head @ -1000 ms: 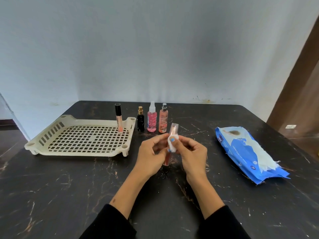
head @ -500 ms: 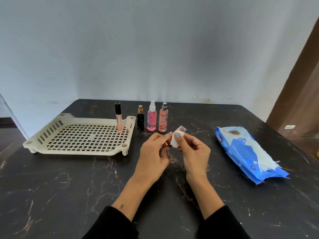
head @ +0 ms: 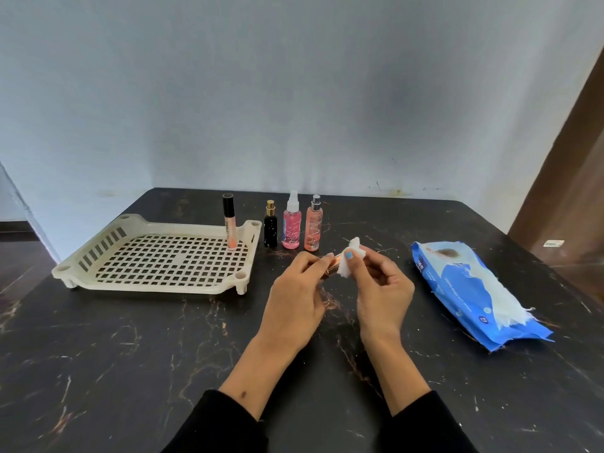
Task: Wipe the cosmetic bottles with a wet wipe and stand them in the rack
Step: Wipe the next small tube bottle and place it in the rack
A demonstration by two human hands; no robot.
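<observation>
Above the dark marbled table (head: pixel 130 354), a small copper-toned cosmetic tube (head: pixel 331 267) (mostly hidden, so its shape is uncertain) is pinched by the left hand (head: pixel 294 299) while a crumpled white wet wipe (head: pixel 351 261) is pinched around it by the right hand (head: pixel 379 289), apparently for wiping before the cream slotted plastic rack (head: pixel 157 256) is reached.
</observation>
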